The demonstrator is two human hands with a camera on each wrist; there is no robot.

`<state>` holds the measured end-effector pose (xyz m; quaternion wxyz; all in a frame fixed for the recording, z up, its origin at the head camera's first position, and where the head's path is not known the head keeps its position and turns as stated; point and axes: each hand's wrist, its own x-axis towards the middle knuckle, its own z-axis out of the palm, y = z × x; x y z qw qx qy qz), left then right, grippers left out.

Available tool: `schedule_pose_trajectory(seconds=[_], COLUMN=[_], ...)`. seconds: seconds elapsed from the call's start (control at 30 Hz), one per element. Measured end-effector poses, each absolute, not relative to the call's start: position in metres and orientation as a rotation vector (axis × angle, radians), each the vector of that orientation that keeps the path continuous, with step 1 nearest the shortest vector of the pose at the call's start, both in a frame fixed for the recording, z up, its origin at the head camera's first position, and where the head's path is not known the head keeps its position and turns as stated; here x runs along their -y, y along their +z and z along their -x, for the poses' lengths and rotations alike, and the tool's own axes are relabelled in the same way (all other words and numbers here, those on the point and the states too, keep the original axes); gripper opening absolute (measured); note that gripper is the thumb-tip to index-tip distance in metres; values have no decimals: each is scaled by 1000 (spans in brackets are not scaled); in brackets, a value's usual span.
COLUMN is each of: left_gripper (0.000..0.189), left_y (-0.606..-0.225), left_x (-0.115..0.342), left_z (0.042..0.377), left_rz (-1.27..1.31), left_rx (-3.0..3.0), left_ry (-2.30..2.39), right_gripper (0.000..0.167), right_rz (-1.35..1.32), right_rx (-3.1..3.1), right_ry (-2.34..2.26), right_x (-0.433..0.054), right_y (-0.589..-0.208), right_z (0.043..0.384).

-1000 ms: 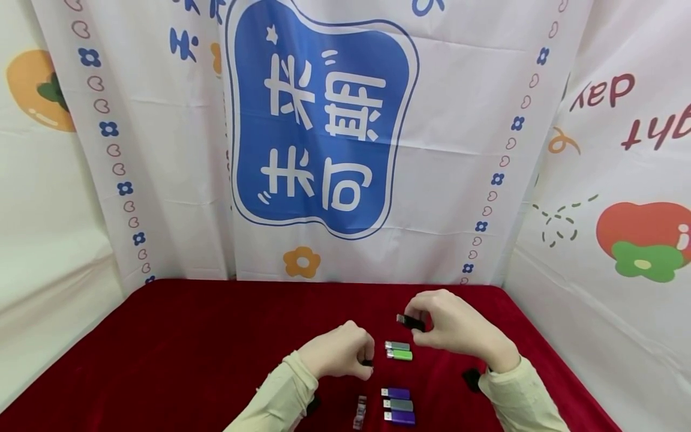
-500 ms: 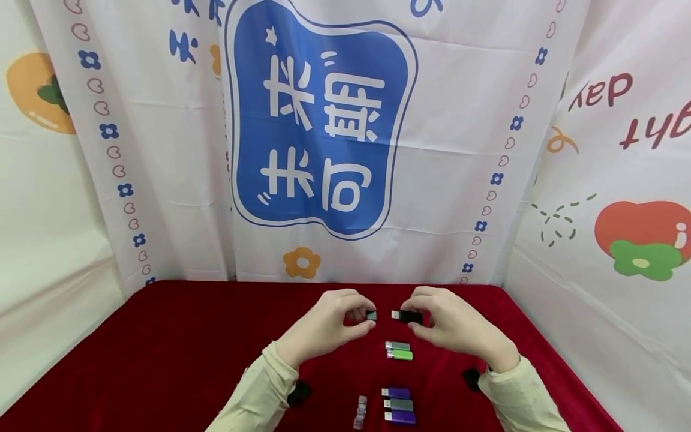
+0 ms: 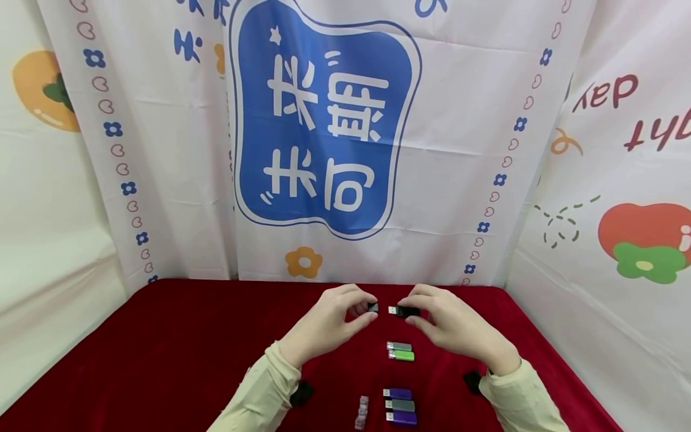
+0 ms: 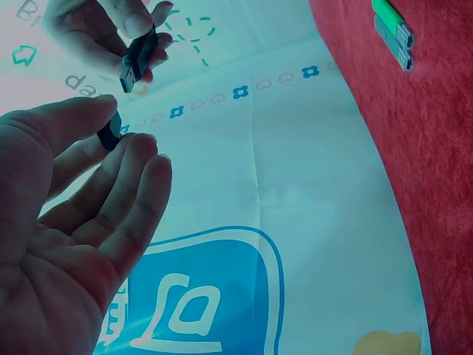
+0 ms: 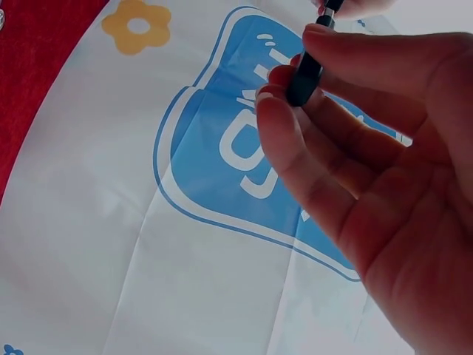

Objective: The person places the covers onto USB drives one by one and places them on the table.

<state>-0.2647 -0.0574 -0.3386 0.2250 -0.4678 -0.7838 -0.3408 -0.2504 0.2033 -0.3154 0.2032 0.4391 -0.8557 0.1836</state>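
In the head view my left hand (image 3: 324,324) pinches a small black cap (image 3: 373,307) between thumb and fingers, raised over the far part of the red table. Facing it, my right hand (image 3: 456,324) grips a black USB flash drive (image 3: 409,311) by its body. The drive's bare metal plug (image 3: 392,310) points left at the cap, with a short gap between them. From the left wrist, the cap (image 4: 110,133) appears at the fingertips, and the drive (image 4: 140,55) slants down toward it. The right wrist view shows the drive's rear end (image 5: 301,85) between thumb and fingers.
A grey drive (image 3: 400,346) and a green drive (image 3: 403,356) lie side by side below the hands. Nearer are two purple drives, one (image 3: 399,393) behind and one (image 3: 403,418) before another grey drive (image 3: 402,405). Several clear caps (image 3: 361,413) lie left of these. Printed cloth walls surround the table.
My left hand has risen away from the near side and turned, bringing the cap level with the plug. My right hand has moved slightly, and the drive lies straighter, its plug toward the cap.
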Motion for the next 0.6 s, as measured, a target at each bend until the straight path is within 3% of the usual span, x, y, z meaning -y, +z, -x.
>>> schedule_pose_trajectory(seconds=[0.6], left_gripper=[23], left_y=[-341], left_x=[52], left_z=[263], left_rz=[1325], left_rx=[2182], left_ry=[-922], right_gripper=[25], right_rz=[-1239], right_rx=[2379], right_ry=[510], right_x=[-195], right_y=[-317], right_z=[247])
